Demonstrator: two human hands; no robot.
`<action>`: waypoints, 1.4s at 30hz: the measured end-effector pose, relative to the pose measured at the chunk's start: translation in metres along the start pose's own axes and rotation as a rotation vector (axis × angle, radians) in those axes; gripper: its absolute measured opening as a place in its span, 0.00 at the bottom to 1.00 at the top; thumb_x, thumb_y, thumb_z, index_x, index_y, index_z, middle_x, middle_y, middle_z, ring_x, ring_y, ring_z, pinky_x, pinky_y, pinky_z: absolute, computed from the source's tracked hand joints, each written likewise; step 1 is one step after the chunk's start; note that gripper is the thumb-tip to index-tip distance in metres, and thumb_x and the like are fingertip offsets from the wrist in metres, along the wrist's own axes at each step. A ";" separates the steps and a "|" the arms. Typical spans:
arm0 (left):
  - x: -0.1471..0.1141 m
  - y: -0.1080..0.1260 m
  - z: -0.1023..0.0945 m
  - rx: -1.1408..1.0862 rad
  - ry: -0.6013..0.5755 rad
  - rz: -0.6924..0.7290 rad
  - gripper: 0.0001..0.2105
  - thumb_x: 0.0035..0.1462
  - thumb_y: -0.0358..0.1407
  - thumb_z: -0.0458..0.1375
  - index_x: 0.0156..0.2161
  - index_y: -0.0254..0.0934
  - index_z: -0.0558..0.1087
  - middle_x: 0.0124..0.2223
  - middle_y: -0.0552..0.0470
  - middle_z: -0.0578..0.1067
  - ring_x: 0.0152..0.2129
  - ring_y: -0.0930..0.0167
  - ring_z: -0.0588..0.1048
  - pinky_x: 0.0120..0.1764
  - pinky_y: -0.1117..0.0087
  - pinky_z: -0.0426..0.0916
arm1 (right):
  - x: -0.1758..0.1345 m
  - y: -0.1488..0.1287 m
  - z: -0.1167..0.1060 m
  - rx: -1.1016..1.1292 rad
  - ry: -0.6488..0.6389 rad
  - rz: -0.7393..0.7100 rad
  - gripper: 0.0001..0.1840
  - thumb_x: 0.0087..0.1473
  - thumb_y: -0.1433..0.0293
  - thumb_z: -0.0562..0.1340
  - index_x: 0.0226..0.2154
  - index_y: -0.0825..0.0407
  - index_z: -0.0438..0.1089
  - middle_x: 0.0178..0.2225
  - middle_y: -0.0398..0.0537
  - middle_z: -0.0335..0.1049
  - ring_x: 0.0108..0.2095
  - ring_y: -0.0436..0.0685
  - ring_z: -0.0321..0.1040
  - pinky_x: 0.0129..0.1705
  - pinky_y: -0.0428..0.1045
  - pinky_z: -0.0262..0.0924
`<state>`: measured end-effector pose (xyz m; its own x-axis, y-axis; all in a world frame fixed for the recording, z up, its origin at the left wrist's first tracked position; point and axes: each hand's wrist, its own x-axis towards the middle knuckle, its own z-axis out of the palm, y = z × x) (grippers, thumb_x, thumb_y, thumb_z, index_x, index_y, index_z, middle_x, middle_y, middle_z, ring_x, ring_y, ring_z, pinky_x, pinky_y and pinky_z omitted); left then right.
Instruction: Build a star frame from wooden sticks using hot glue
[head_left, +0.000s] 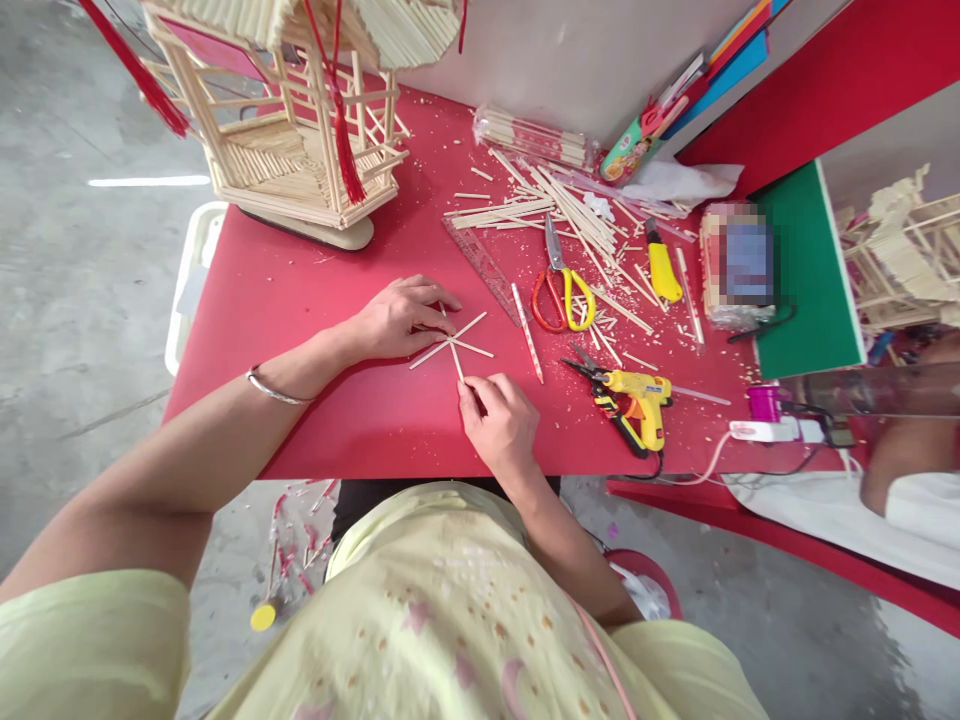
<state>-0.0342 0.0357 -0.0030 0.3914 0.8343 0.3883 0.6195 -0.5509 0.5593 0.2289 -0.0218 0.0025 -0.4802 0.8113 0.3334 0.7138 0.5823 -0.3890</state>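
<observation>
Several thin wooden sticks are crossed at one centre into a star shape lying on the red table. My left hand rests over the star's upper left side, its thumb and fingers closed about one arm near the centre. Between the thumb and index finger of my right hand is the lower tip of another arm. To the right lie a white-and-red pencil-like stick, scissors with one red and one yellow handle, and a clear ruler.
A stick-built pavilion model with red tassels stands at the back left. Loose wooden sticks and crumbs spread across the back. At right are a yellow glue gun, pliers, a yellow cutter knife and a power strip.
</observation>
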 end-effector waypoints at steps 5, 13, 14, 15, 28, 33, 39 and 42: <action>0.000 0.000 0.000 0.000 -0.002 -0.010 0.20 0.69 0.53 0.55 0.43 0.44 0.86 0.55 0.42 0.81 0.50 0.60 0.78 0.55 0.57 0.70 | 0.000 0.001 0.000 0.008 -0.006 0.007 0.11 0.71 0.63 0.61 0.43 0.47 0.79 0.37 0.48 0.78 0.38 0.53 0.74 0.41 0.47 0.63; 0.000 -0.001 0.001 0.003 -0.001 -0.008 0.21 0.69 0.53 0.55 0.42 0.45 0.86 0.55 0.42 0.81 0.51 0.60 0.78 0.56 0.57 0.70 | 0.000 0.000 0.001 -0.003 0.007 -0.016 0.10 0.71 0.64 0.62 0.42 0.48 0.79 0.37 0.47 0.78 0.38 0.53 0.75 0.41 0.47 0.63; 0.000 -0.001 0.001 0.008 0.002 -0.005 0.20 0.69 0.52 0.55 0.43 0.45 0.86 0.55 0.43 0.81 0.51 0.60 0.78 0.56 0.57 0.70 | 0.000 0.000 0.001 -0.003 0.010 -0.018 0.10 0.71 0.64 0.62 0.42 0.48 0.79 0.37 0.47 0.78 0.37 0.53 0.74 0.41 0.47 0.63; 0.000 -0.002 0.002 0.011 0.005 -0.002 0.20 0.69 0.52 0.55 0.43 0.45 0.86 0.55 0.43 0.82 0.51 0.60 0.78 0.56 0.58 0.70 | 0.000 0.000 0.001 -0.002 0.011 -0.017 0.10 0.71 0.63 0.62 0.42 0.48 0.79 0.37 0.47 0.78 0.37 0.53 0.74 0.41 0.47 0.63; -0.001 -0.002 0.001 0.012 0.003 -0.004 0.21 0.69 0.53 0.55 0.43 0.45 0.86 0.55 0.42 0.81 0.51 0.60 0.78 0.56 0.57 0.70 | 0.000 0.001 -0.001 0.019 -0.003 -0.017 0.10 0.71 0.64 0.61 0.43 0.47 0.79 0.38 0.48 0.78 0.39 0.54 0.75 0.43 0.48 0.65; -0.001 -0.001 0.001 0.012 0.004 0.000 0.21 0.69 0.53 0.55 0.43 0.45 0.86 0.55 0.42 0.82 0.50 0.60 0.78 0.55 0.57 0.71 | -0.001 0.001 -0.002 0.022 -0.018 -0.010 0.10 0.70 0.66 0.61 0.44 0.47 0.79 0.38 0.48 0.78 0.40 0.54 0.75 0.44 0.48 0.66; -0.001 -0.001 0.001 0.003 0.006 0.006 0.19 0.69 0.52 0.56 0.43 0.45 0.86 0.55 0.42 0.82 0.50 0.60 0.78 0.55 0.57 0.71 | -0.001 0.002 -0.001 0.028 -0.014 -0.014 0.10 0.70 0.66 0.61 0.45 0.48 0.79 0.39 0.49 0.78 0.40 0.55 0.75 0.45 0.48 0.67; -0.001 -0.001 0.000 0.009 0.004 -0.003 0.19 0.69 0.52 0.56 0.43 0.45 0.86 0.55 0.42 0.82 0.49 0.60 0.78 0.55 0.56 0.71 | -0.002 0.004 -0.001 0.035 -0.023 -0.016 0.10 0.69 0.67 0.60 0.46 0.48 0.79 0.39 0.49 0.78 0.40 0.55 0.75 0.46 0.48 0.67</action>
<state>-0.0345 0.0355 -0.0039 0.3863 0.8360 0.3898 0.6266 -0.5480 0.5542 0.2329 -0.0209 0.0012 -0.5034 0.8024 0.3206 0.6876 0.5967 -0.4138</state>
